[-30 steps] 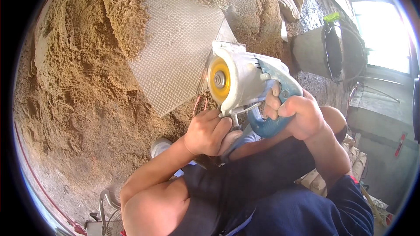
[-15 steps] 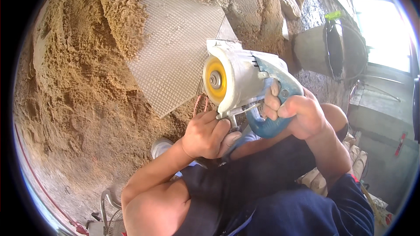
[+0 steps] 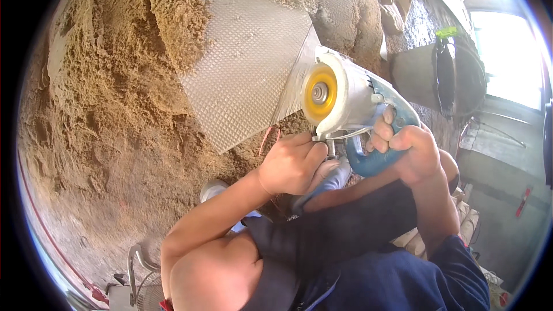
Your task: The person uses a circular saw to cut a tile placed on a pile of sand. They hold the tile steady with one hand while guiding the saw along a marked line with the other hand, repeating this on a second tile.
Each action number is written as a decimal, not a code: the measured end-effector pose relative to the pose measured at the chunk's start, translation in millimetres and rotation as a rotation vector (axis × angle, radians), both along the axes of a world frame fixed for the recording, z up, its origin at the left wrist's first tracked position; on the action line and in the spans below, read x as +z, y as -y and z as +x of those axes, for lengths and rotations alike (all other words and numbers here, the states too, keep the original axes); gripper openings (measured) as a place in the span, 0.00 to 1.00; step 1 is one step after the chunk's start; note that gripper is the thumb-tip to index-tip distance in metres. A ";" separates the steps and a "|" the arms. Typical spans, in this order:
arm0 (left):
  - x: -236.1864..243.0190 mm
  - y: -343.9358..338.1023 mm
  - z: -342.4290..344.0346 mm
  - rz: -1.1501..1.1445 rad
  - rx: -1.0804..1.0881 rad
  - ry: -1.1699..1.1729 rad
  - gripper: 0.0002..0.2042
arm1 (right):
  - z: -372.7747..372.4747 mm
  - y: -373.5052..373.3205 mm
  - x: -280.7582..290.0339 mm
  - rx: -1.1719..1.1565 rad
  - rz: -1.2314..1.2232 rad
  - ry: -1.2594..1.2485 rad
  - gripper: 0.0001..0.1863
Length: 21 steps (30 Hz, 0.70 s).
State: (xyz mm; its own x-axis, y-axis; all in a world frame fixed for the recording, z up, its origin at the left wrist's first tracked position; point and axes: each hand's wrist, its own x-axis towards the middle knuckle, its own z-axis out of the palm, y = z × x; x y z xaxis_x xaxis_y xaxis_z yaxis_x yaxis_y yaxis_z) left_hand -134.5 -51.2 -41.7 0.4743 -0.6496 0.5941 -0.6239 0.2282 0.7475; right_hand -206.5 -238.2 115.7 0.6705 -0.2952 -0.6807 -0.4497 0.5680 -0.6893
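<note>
A hand-held tile cutter (image 3: 351,95) with a pale body, a yellow disc and a blue loop handle is held up before me, disc side facing left. My right hand (image 3: 403,144) wraps round the blue handle. Closed at the lower front of the cutter, beside a small metal stem, is my left hand (image 3: 296,164); its fingertips are partly hidden. Just behind the cutter lies a large grey tile (image 3: 247,57), its grid-patterned face up, resting against brown sand. A thin pink cord (image 3: 269,138) shows between the tile and my left hand.
A heap of damp sand (image 3: 109,69) spreads over the left and far side. A dark bucket (image 3: 417,75) lies on its side at the right, near folded paper sacks (image 3: 389,0). A metal-framed object (image 3: 138,276) stands at the lower left. A red-marked tool (image 3: 524,201) is far right.
The tile cutter and both hands have moved right relative to the tile, with the cutter tilting slightly. More of the tile's right edge shows. The whole view has also shifted a little.
</note>
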 end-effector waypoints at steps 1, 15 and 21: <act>1.5 0.6 0.2 0.000 -0.004 0.001 0.12 | -1.3 1.4 1.4 0.005 0.014 0.012 0.17; -2.2 -0.5 -11.0 0.031 -0.046 -0.029 0.10 | -3.7 3.3 1.9 0.014 0.013 -0.009 0.17; 17.9 1.7 3.7 -0.001 -0.051 -0.035 0.17 | -8.9 28.9 9.7 -0.154 0.135 0.074 0.16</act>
State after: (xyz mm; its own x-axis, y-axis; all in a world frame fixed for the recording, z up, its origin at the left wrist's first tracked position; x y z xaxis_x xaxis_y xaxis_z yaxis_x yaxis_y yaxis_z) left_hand -130.8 -52.9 -23.8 0.4610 -0.6733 0.5780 -0.5845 0.2597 0.7687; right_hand -215.4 -267.1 125.4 0.6737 -0.3077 -0.6719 -0.3015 0.7156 -0.6301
